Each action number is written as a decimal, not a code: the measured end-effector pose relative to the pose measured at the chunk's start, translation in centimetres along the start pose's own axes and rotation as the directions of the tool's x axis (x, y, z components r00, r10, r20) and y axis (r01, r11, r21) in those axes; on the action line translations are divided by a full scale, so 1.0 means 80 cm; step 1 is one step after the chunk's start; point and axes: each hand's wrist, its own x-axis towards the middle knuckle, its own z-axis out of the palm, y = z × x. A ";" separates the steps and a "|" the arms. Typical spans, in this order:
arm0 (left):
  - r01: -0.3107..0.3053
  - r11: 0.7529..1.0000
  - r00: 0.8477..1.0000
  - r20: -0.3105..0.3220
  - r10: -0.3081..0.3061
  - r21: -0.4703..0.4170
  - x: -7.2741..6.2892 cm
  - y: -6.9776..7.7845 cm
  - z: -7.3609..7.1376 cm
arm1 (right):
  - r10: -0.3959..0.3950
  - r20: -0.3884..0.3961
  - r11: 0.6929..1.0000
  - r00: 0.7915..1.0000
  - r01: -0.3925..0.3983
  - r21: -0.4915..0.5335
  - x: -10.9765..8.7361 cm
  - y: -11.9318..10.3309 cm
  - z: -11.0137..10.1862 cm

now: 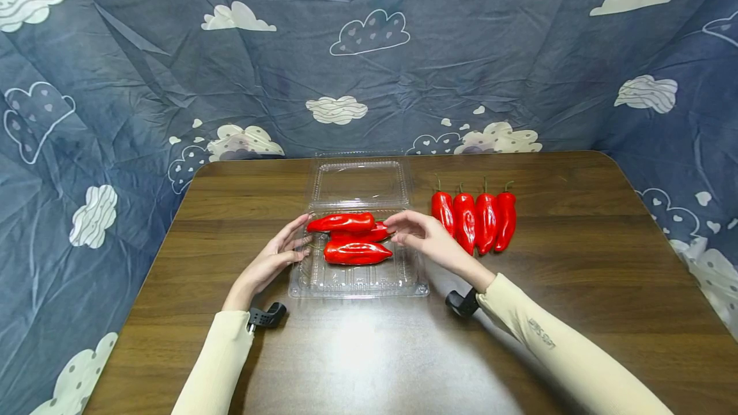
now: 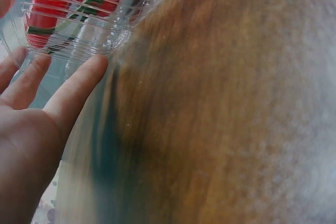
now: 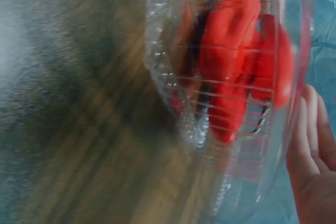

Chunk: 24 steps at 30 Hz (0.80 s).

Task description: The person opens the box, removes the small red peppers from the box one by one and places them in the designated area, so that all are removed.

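Observation:
A clear plastic clamshell box lies with its lid folded back, away from me. In its base are red peppers: one at the back, one in the middle partly covered, and one in front. My left hand is at the box's left side, fingers extended; in the left wrist view its fingertips meet the ribbed wall. My right hand is over the right side near the pepper tips, fingers loosely bent and gripping nothing visible.
Several more red peppers with green stems lie in a row to the right of the box, partly behind my right hand. The brown wooden table ends at a blue cloud-patterned cloth at the back and sides.

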 end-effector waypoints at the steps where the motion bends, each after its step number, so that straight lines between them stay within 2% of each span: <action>1: 0.000 1.000 1.000 0.001 0.000 -0.001 0.000 0.000 0.000 | 0.001 0.018 1.000 1.000 -0.001 -0.018 0.001 -0.001 0.001; 8: -0.007 1.000 1.000 0.004 0.007 -0.003 0.000 0.000 0.000 | 0.022 0.133 0.994 0.991 -0.007 -0.113 0.010 -0.006 0.006; 14: -0.008 1.000 1.000 0.006 0.009 -0.006 0.000 -0.001 -0.001 | 0.032 0.192 0.984 0.981 0.002 -0.176 0.017 -0.008 0.005; 24: -0.005 1.000 1.000 0.007 0.005 -0.009 0.000 0.000 -0.001 | 0.016 0.289 0.985 0.957 0.034 -0.166 0.028 -0.015 0.005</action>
